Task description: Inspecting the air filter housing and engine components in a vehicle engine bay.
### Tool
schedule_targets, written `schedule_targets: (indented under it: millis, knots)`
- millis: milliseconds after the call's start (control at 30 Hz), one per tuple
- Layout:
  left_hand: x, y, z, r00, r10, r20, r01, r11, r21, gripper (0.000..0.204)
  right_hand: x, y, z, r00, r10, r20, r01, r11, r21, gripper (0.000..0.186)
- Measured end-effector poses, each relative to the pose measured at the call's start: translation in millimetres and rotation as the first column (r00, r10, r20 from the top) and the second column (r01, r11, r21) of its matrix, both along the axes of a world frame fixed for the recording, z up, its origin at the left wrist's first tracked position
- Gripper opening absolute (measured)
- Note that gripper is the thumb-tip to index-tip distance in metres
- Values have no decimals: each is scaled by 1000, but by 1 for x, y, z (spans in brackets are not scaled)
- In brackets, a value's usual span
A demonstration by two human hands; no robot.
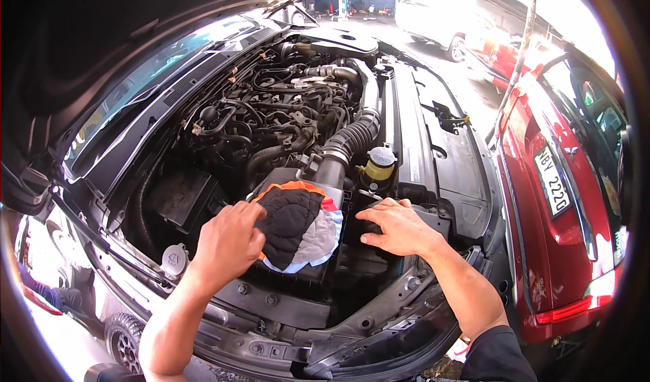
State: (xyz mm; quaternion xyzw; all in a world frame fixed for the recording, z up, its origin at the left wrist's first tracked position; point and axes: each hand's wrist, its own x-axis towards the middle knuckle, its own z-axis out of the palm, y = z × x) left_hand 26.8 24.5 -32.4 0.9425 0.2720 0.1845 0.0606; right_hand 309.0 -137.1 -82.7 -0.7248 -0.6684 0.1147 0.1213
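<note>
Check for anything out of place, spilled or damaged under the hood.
A patchwork cloth lies across a black housing by the left hand; being loose fabric, not a fitted part, it looks out of place. No spill or damage stands out.

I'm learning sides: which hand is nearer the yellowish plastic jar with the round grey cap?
Right. The right hand is just below the yellowish jar in view; the left hand is farther left, by the black, grey and orange cloth.

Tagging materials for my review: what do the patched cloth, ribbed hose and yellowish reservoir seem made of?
Patched cloth: soft, matte fabric; seam lines and wrinkles show. Ribbed hose: black, satin rubber or plastic; its ridges fit either. Yellowish reservoir: probably smooth plastic; its body looks translucent.
</note>
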Motion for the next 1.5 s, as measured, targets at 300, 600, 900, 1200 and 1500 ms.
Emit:
schedule_targets:
  millis: [300,600,900,1200,1500]
  knots:
    - [20,-18,-21,991,97,-92,-86,990,115,51,1,0,-2,1000,-2,1,2,1000,-4,49]
    - [1,22,-26,993,-110,-36,116,962,247,29,0,0,-1,1000,-6,4,6,1000,16,49]
    - [25,-20,-23,996,-47,-72,50,998,49,45,-1,-2,0,1000,-19,-12,19,1000,6,50]
    - [12,23,-21,981,-196,-2,191,953,234,29,2,-7,4,999,-29,-19,29,1000,2,49]
    - [16,15,-37,999,46,-26,-47,998,-50,38,-6,3,1,999,-13,-53,15,999,43,50]
